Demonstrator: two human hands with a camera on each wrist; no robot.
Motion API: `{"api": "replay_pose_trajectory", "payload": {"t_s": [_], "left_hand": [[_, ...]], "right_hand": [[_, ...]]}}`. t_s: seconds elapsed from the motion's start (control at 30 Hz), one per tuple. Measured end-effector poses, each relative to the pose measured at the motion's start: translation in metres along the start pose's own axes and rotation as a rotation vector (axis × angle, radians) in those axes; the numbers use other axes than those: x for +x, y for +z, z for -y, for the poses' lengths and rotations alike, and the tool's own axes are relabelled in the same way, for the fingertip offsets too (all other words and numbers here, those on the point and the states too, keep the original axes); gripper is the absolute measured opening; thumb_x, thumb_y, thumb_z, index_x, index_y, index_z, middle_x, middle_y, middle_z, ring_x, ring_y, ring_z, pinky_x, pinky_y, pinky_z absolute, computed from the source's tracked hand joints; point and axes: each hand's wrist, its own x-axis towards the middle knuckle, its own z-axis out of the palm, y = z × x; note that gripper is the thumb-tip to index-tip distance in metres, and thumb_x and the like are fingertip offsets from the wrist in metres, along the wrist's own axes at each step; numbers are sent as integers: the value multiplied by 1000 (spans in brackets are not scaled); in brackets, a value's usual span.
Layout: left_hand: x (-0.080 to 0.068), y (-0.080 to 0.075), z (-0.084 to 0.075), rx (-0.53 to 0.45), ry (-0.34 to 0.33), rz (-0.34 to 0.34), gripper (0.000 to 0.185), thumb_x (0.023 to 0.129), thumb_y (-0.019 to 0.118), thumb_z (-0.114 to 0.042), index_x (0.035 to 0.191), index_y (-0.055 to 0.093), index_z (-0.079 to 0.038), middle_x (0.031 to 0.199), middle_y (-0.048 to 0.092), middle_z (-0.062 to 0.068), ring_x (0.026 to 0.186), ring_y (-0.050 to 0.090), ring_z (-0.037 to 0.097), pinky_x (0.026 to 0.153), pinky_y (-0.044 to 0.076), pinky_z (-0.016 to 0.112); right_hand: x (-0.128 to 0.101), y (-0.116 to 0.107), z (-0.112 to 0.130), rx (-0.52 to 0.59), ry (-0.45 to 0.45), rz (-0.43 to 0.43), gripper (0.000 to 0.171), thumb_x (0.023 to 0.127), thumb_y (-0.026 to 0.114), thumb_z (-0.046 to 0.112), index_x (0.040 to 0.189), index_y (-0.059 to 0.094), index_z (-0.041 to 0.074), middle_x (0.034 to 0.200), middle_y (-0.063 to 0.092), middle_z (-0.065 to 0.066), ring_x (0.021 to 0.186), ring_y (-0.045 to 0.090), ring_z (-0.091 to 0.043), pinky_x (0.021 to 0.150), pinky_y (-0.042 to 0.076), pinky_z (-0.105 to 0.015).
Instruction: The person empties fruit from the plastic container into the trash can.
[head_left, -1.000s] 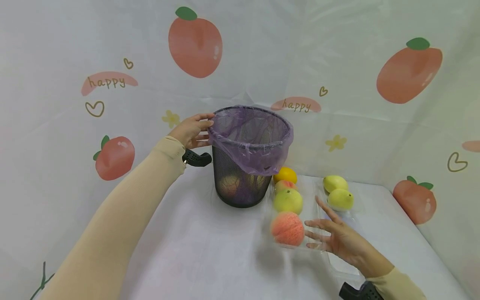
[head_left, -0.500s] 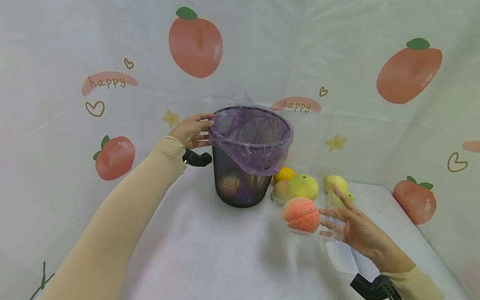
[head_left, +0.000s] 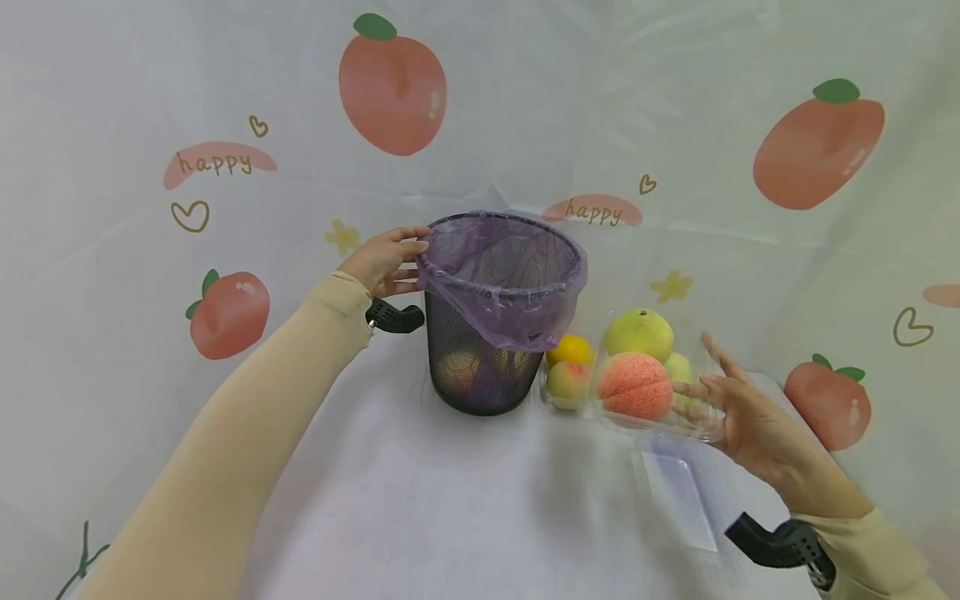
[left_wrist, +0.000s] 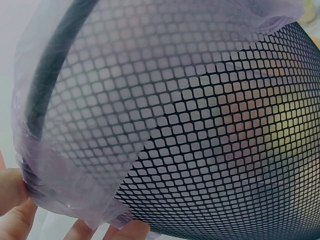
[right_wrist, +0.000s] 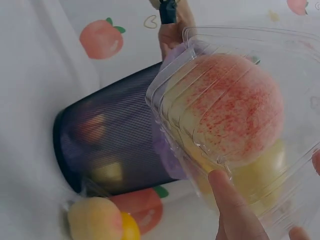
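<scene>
- Gripping the left rim of the black mesh bin (head_left: 483,350), the left hand (head_left: 381,261) curls its fingers round the purple bag liner (head_left: 501,275) folded over the edge
- Sitting on the white table (head_left: 420,500), the bin shows fruit through its mesh
- Lying just right of the bin, an orange (head_left: 570,348) and a small peach (head_left: 567,382)
- Raised right of them, a clear plastic tray (head_left: 660,417) carries a pink peach (head_left: 634,387) and a green fruit (head_left: 639,333), held by the right hand (head_left: 750,421)
</scene>
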Motion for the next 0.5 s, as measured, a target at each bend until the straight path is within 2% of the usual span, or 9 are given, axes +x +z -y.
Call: {"api": "replay_pose_trajectory", "payload": {"t_s": [0.13,0.27,0.5], "left_hand": [[0,0,0,4,2,0,47,103,47,-21,148,39,-28,113,45,-4,104,52,17,70,53,25],[0,1,0,3,0,-7,46,103,47,-21,148,40,-28,113,45,-4,104,52,17,70,53,25],[1,1,-1,-5,-10,-20,45,103,47,-21,147,41,-29,113,46,-4,102,53,17,69,54,25]], "right_hand": [[4,2,16,22,0,-15,70,105,32,15,151,-10,47,122,58,-1,107,67,-21,74,58,-28],[11,6,33,-16,14,-90,72,104,38,21,150,-9,49,118,59,0,104,68,-20,75,59,-29],[26,13,65,-2,-3,-181,73,102,46,23,150,-1,52,120,51,-2,99,69,-22,79,59,-34]]}}
